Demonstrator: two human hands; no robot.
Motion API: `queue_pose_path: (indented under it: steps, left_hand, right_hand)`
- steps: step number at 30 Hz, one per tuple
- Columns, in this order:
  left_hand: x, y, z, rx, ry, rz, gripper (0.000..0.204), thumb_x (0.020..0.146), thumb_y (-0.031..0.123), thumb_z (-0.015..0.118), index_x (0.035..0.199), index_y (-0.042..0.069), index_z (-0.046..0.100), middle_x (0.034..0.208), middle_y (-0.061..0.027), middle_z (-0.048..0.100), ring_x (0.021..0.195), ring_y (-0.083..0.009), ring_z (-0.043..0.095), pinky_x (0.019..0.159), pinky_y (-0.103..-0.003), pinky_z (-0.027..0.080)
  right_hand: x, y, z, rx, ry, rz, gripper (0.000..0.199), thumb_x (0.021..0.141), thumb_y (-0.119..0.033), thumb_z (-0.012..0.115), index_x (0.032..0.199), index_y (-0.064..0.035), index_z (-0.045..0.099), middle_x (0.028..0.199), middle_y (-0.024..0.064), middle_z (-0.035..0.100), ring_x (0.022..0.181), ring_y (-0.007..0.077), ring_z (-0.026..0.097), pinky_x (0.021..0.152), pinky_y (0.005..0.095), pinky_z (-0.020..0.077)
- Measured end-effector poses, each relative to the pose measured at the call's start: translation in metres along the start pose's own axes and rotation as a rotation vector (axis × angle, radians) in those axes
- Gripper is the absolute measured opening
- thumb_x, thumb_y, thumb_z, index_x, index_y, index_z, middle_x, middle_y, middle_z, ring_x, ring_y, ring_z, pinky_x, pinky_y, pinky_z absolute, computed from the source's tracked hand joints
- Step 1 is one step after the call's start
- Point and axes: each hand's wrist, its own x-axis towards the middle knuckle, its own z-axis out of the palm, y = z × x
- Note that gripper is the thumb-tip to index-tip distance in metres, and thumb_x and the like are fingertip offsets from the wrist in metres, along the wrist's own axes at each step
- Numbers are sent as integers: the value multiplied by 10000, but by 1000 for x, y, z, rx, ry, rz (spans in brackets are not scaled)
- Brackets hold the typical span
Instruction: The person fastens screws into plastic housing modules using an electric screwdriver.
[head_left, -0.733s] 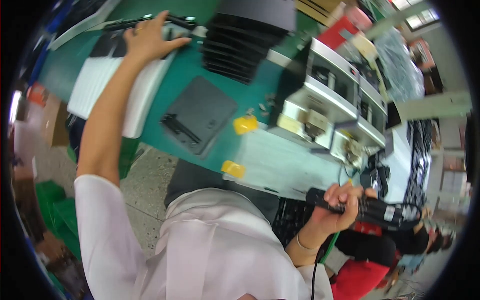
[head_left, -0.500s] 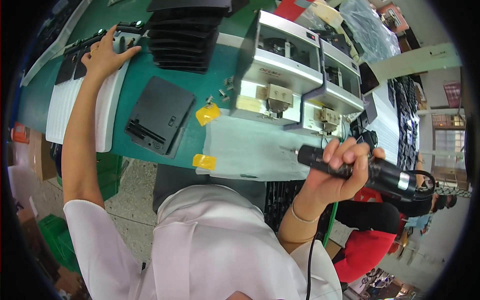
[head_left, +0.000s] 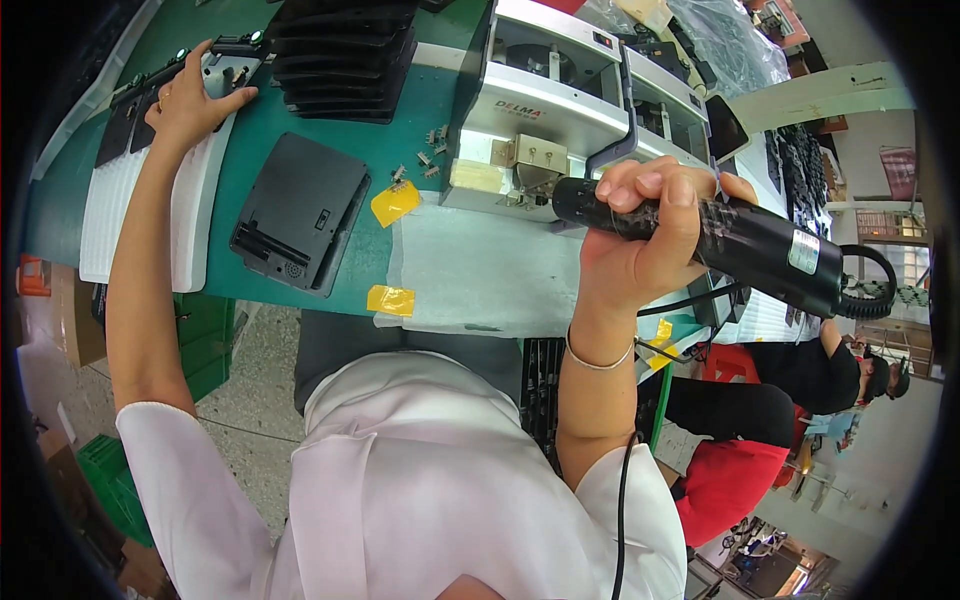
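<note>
My right hand (head_left: 650, 225) is wrapped around a black electric screwdriver (head_left: 770, 255), which lies nearly level. Its front end is at the metal outlet block (head_left: 538, 160) of a silver screw feeder (head_left: 545, 100); the bit's tip is hard to make out there. Far off on the left, my left hand (head_left: 188, 108) has thumb and index finger spread. It rests over dark parts (head_left: 120, 130) lying at the far end of a white ribbed foam tray (head_left: 140, 210). Between my arms a black plastic housing (head_left: 303, 212) lies flat on the green bench.
Black panels (head_left: 340, 55) are stacked behind the housing. Small metal parts (head_left: 425, 155) lie loose near the feeder. Yellow tape (head_left: 390, 300) holds a white sheet (head_left: 480, 265) at the bench's near edge. Beside the first feeder stands a second one (head_left: 665, 110). A person in red (head_left: 735, 485) sits at right.
My right hand has moved the screwdriver up and left to the feeder's outlet. My left hand stays by the foam tray, and the whole view has shifted slightly.
</note>
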Motion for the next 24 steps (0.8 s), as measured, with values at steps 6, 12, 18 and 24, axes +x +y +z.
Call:
queue_pose_path:
  steps: [6,12,18,24]
  left_hand:
    - [-9,-7,-2,-52,47,48,1006,607,618,762,1449,264,340,1284,-130,574,1180,-340,537,921,-500,358]
    - [-51,-9,-49,-225,142,152,957,636,459,801,1444,203,355,1282,-181,551,1155,-325,563,931,-413,413]
    - [-152,42,-123,-655,152,398,994,615,300,860,1441,102,342,1362,-193,448,1222,-301,503,1005,-399,435]
    - [-235,116,-139,-739,-138,571,1003,450,241,903,1324,109,430,1336,-196,413,1206,-362,441,1030,-468,299]
  right_hand:
    - [0,1,3,14,-21,-2,459,825,34,594,1197,-36,335,656,125,577,465,174,527,474,320,509]
    - [5,7,2,-15,-149,-7,459,824,46,618,1174,-32,331,682,100,598,494,144,554,509,288,518]
    - [13,13,16,-138,-334,46,360,829,56,614,1129,-2,424,663,120,592,485,160,564,483,299,502]
    - [24,8,18,-223,-342,199,334,836,55,614,1109,31,423,665,113,602,479,164,566,483,299,497]
